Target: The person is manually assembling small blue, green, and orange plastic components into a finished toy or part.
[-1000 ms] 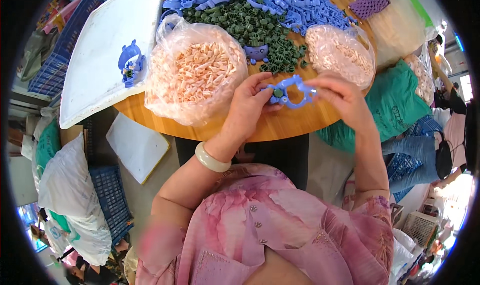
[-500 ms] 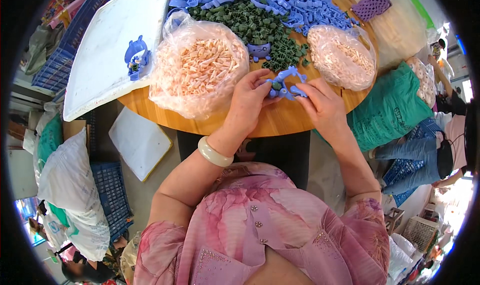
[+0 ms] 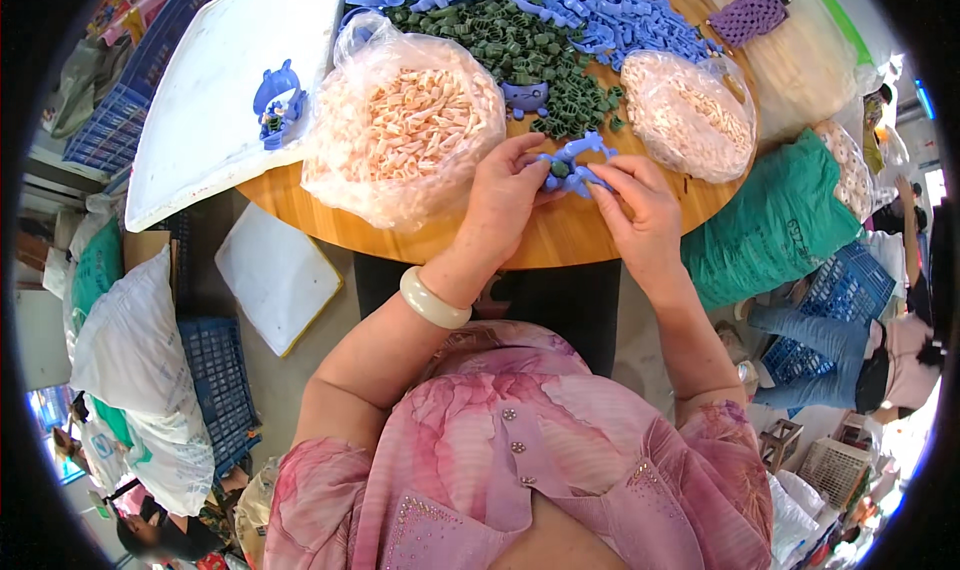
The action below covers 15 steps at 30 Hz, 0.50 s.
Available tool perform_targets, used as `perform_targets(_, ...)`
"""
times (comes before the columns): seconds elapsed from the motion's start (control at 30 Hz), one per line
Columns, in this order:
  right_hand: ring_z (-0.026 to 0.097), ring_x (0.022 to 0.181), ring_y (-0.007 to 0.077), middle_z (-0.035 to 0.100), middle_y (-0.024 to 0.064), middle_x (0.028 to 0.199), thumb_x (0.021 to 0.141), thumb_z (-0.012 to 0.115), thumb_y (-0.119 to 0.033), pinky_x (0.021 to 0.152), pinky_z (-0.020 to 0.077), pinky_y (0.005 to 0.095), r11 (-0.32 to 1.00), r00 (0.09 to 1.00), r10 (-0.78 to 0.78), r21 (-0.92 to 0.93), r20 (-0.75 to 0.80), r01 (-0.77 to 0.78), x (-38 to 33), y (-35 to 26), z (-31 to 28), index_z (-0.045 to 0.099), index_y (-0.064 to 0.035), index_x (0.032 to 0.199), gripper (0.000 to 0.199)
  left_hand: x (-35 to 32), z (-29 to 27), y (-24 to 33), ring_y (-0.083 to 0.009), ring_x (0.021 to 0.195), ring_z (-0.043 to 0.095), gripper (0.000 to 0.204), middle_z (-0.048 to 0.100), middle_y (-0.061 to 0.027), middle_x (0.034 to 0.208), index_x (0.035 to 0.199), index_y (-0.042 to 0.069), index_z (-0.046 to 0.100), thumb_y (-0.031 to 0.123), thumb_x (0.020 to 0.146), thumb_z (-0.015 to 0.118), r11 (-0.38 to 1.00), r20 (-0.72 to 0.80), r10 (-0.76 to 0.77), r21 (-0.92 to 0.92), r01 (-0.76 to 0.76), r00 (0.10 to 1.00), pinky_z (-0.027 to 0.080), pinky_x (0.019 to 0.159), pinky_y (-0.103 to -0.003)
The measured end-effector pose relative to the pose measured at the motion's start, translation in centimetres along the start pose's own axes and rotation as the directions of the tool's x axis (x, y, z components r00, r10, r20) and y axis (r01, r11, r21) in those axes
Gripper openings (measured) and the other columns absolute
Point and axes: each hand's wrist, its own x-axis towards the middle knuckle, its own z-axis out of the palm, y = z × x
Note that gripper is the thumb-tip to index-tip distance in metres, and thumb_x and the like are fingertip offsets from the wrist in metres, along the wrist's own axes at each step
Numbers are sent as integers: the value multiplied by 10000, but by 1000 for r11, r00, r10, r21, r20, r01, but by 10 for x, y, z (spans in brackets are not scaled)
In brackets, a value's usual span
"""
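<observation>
Over the front edge of the round wooden table (image 3: 400,248), my left hand (image 3: 508,185) pinches a blue plastic toy assembly (image 3: 580,152) with a dark green piece set in it. From the other side, my right hand (image 3: 640,202) has its thumb and fingertips closed on the assembly's right end. My fingers hide part of it. Just beyond lie a blue part with a printed face (image 3: 526,97) and a heap of dark green plastic pieces (image 3: 505,55). A put-together blue toy (image 3: 277,105) rests on the white foam board (image 3: 200,100) at the left.
Blue plastic parts (image 3: 610,10) are heaped at the table's far side. Clear bags of small peach-coloured pieces stand left (image 3: 420,115) and right (image 3: 690,115) of my hands. A green sack (image 3: 775,225) lies beside the table; another person (image 3: 840,345) is at the right.
My right hand has shifted slightly left, bringing the blue piece at its fingertips closer against the assembly. My left hand keeps its hold. The person at the right has changed posture.
</observation>
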Motion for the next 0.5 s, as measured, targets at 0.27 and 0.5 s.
perform_targets(0.27,583,798,193,580,75,893,703,697,-34,677,474,279,990,993,119,67,20,-121,0,-5,-2,644,-55,932,235,-1,0,2,-133,796,597,362,572,-59,911,1230,-34,415,55,888,493,1000,-2,0,1,0,1000,535,750,-284)
perform_targets(0.5,566,799,148,565,56,903,715,687,-5,669,463,244,981,992,119,146,40,-124,1,-1,-5,648,-58,976,269,0,1,1,-130,792,597,370,574,-59,907,1231,-45,411,67,889,496,1000,2,3,1,-3,1000,535,750,-285)
